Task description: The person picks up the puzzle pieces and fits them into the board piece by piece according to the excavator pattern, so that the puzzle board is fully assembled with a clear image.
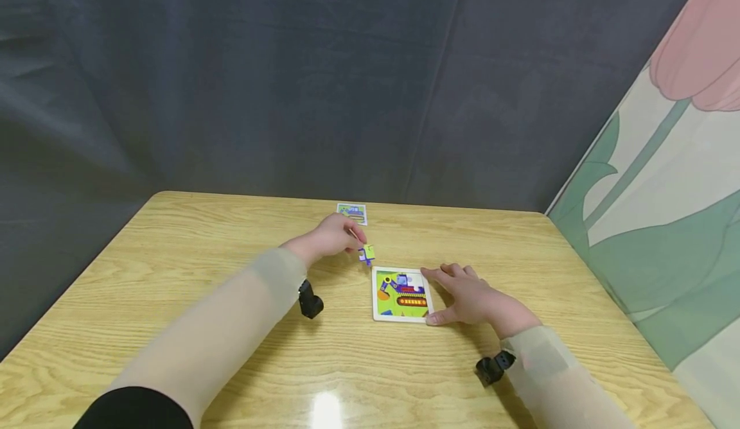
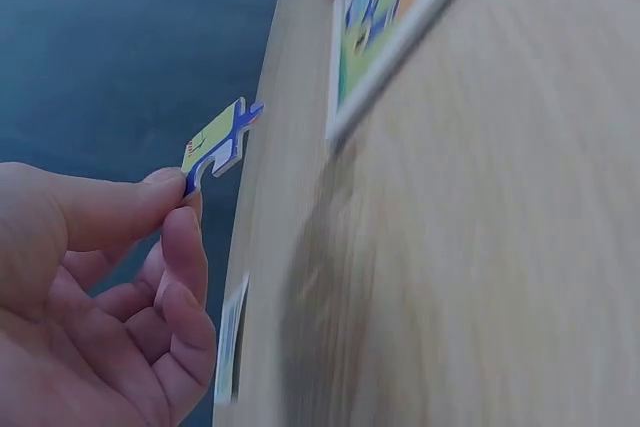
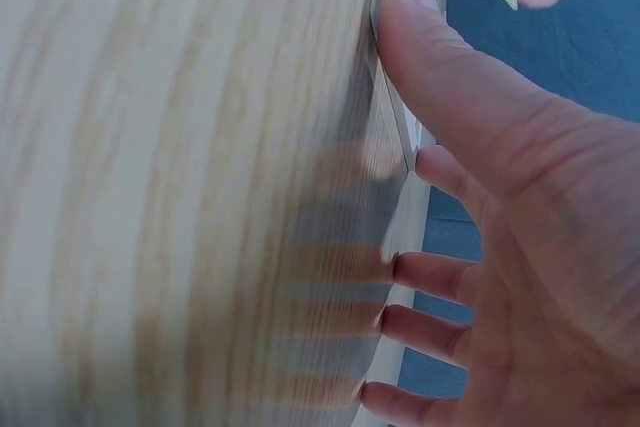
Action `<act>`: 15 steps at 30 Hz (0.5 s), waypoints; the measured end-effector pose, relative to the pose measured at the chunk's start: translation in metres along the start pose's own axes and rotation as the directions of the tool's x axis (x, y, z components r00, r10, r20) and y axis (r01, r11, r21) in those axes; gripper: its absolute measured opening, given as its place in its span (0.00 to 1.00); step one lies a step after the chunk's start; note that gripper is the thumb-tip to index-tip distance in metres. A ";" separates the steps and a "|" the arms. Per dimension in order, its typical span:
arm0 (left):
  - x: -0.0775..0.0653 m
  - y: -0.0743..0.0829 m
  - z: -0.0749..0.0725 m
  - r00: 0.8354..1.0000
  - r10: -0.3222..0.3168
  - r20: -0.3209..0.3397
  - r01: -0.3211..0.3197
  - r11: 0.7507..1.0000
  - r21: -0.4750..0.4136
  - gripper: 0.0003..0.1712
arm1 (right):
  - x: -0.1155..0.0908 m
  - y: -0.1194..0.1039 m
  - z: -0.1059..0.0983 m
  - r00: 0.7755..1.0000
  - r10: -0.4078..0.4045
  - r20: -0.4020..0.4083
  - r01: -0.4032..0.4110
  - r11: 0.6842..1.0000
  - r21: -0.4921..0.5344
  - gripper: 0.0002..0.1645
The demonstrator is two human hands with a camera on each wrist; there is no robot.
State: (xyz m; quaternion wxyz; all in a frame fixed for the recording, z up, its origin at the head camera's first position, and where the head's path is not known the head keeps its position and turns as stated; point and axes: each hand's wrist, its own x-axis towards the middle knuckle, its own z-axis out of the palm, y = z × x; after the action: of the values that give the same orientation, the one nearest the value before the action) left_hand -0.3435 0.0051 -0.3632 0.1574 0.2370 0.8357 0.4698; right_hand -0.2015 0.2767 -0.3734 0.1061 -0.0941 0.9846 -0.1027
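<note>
My left hand pinches a small jigsaw piece, lime green with blue and white parts, between thumb and fingertips. It holds the piece above the table, just off the upper left corner of a white-framed jigsaw board. The board lies flat and pictures a blue and red excavator on green, with a pale bare patch at its upper right. At the board's right side rests my right hand, fingers spread. Its thumb touches the lower right corner and its index finger the upper right; the other fingertips rest on the table.
A small picture card with a similar vehicle lies near the table's back edge, beyond my left hand. The wooden table meets a dark curtain behind and a flower-patterned cloth at the right.
</note>
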 end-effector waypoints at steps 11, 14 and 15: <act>0.007 0.024 0.052 0.999 0.028 0.047 -0.026 0.998 -0.053 0.03 | -0.001 -0.002 -0.001 1.000 -0.012 -0.004 0.012 1.000 0.000 0.60; 0.008 0.030 0.064 0.998 0.044 0.052 -0.042 0.998 -0.043 0.03 | -0.002 -0.003 -0.001 1.000 -0.023 -0.012 0.023 1.000 -0.003 0.60; 0.008 0.031 0.068 0.997 0.047 0.054 -0.045 0.998 -0.035 0.03 | -0.002 -0.003 -0.001 1.000 -0.027 -0.015 0.027 1.000 -0.005 0.60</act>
State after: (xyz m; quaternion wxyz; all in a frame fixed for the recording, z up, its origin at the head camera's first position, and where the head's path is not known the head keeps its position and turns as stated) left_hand -0.3100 0.0718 -0.3712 0.1733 0.2664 0.8173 0.4807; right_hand -0.1994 0.2741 -0.3714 0.0973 -0.1067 0.9842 -0.1026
